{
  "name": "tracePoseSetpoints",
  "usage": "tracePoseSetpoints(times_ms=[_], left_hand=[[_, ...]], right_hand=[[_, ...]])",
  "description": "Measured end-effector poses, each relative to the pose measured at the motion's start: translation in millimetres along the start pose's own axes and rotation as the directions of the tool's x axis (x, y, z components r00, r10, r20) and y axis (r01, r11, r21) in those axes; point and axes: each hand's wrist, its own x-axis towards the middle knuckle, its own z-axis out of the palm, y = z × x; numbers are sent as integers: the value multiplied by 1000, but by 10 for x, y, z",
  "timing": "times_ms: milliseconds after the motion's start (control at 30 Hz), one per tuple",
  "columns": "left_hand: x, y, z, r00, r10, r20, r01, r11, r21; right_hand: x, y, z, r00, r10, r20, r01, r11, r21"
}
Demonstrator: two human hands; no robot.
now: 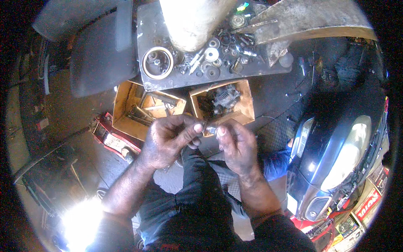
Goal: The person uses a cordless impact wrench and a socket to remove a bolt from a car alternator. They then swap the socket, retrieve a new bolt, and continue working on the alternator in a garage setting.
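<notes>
Small metal part (pixel 212 130) in right fingers (pixel 221 132)

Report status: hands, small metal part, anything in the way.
Right hand pinching small metal part. Left hand close, grip unclear. Open boxes beyond, no visible obstruction.

A dark tabletop (pixel 149 25) carries a pale-rimmed round dish (pixel 158 77), washers (pixel 208 55) and scattered metal parts (pixel 248 53).

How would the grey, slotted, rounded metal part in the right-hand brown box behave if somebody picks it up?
The grey metal part is probably heavy for its size, being bulky and metallic. Its slotted form looks rigid, so it should not bend. Its uneven outline suggests it may tip rather than roll.
</notes>
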Motion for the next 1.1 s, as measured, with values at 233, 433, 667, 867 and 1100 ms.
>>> tracePoseSetpoints(times_ms=[233, 433, 667, 867, 1100], left_hand=[[41, -35, -32, 747, 635, 194, -618, 558, 554], [-26, -19, -25, 943, 314, 115, -334, 893, 301], [-125, -85, -39, 972, 193, 131, -211, 966, 148], [-109, -219, -71, 793, 573, 207, -588, 632, 504], [-164, -282, -134, 713, 609, 348, -682, 487, 545]], right_hand=[[1, 52, -188, 703, 500, 506, -710, 455, 537], [-93, 156, -124, 927, 290, 237, -343, 912, 224], [-183, 151, -132, 977, -76, 198, 93, 993, -79], [-267, 167, -41, 811, 413, 414, -574, 696, 432], [-245, 196, -79, 621, 505, 599, -783, 414, 464]])
